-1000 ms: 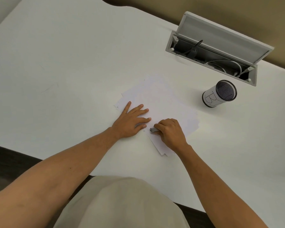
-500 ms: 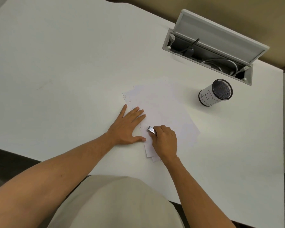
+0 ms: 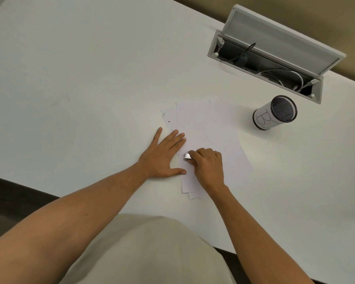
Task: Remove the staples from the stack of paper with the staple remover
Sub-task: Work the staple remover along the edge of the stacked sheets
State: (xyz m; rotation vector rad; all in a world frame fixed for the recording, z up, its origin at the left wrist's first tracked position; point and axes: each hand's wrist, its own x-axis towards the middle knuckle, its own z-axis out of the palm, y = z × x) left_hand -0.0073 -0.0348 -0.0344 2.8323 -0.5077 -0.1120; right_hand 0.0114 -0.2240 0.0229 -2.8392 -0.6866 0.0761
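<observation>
Paper stack (image 3: 209, 138), loosely fanned, lies near the middle of the white tabletop (image 3: 80, 78) in the head view. Left hand (image 3: 162, 155) lies flat with fingers straight and spread, fingertips pressing the stack's left edge and thumb on its near part. Right hand (image 3: 208, 165), just at 3 o'clock of the left, curls its fingers round the metal staple remover (image 3: 188, 156), whose tip touches the sheets near their left edge. At 2 o'clock from the hands stands a mesh pen cup (image 3: 275, 112); beyond it, an open cable hatch (image 3: 275, 50).
</observation>
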